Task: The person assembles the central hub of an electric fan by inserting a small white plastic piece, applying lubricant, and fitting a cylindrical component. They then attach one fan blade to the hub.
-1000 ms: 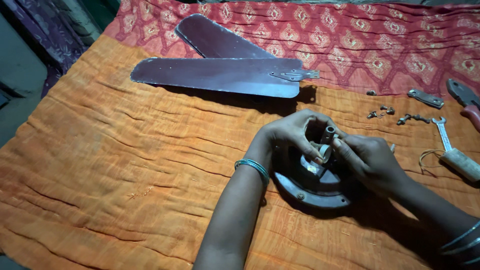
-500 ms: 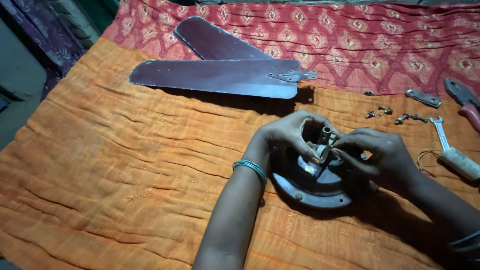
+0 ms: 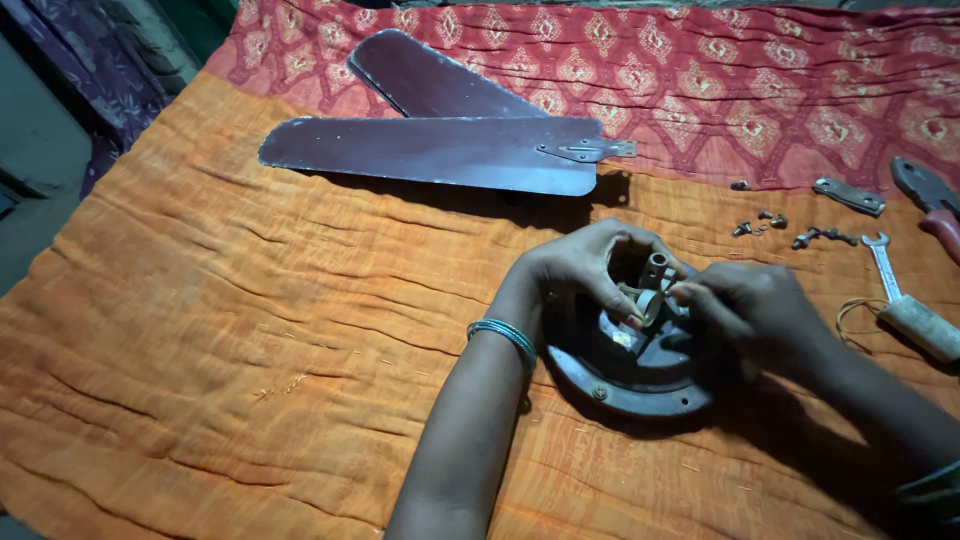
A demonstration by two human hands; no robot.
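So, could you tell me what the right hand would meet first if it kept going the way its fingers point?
Probably the short upright shaft at the motor housing's centre, then the left hand.

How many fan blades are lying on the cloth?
2. One long dark maroon metal fan blade lies across the orange quilted cloth, a metal bracket at its right end. The second dark maroon blade lies behind it, partly covered. Others may be out of view.

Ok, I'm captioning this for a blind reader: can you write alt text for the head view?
A left hand and right hand grip the central shaft of a round metal fan motor housing lying on an orange quilted cloth. Two dark fan blades lie beyond it; loose screws, a spanner and pliers lie to the right.
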